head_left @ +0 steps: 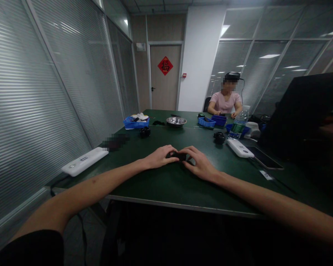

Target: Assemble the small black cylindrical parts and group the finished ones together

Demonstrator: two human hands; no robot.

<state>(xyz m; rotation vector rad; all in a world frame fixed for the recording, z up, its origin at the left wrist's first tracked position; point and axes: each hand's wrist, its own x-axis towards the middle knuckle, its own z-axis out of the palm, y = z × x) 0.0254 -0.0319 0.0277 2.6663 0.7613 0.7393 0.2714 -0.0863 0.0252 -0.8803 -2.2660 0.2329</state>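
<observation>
Both my hands meet over the middle of the green table (155,188). Between them is a small black object (180,156), partly covered by fingers, so its kind is unclear. My left hand (161,156) grips its left end with thumb and fingers. At the other end, my right hand (198,162) is closed round it with thumb and bent fingers. Farther off, a black rounded item (144,132) lies beyond my left hand, and a similar black item (219,137) lies beyond my right.
White power strip-like boxes lie left (86,160) and right (240,148), near a phone (263,157) and a water bottle (238,123). A metal bowl (176,122) and blue baskets (135,123) stand farther back. Another person (224,101) sits across. A dark monitor-like panel (302,111) rises at right.
</observation>
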